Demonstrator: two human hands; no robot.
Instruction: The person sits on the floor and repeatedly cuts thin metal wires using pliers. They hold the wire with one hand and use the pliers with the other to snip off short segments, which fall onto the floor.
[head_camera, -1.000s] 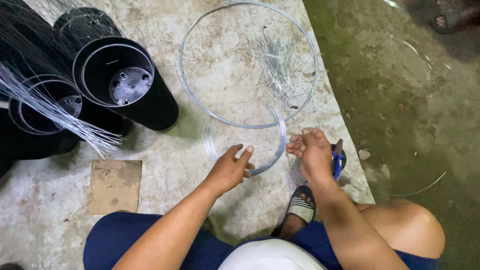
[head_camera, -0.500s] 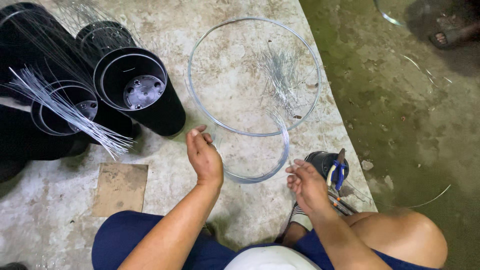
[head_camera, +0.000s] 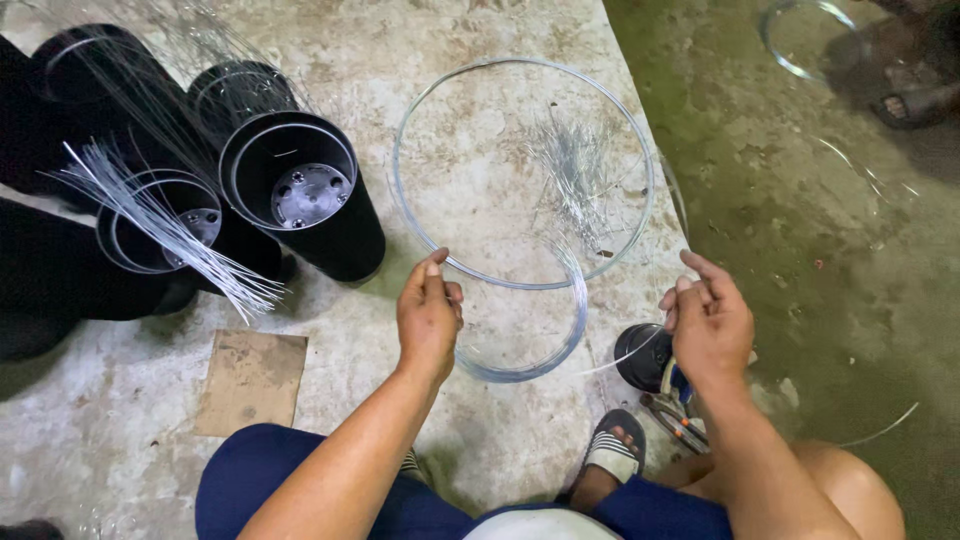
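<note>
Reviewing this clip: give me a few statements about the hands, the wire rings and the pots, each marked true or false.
1. The large ring lies flat on the concrete floor. True.
2. The left hand holds the pliers. False: the pliers lie on the floor by the sandal.
3. The black pots lie on their sides. True.
4. The right hand rests inside a pot. False: it is raised beside the rings, pinching a thin wire.
5. A piece of cardboard lies on the floor left of the left arm. True.
</note>
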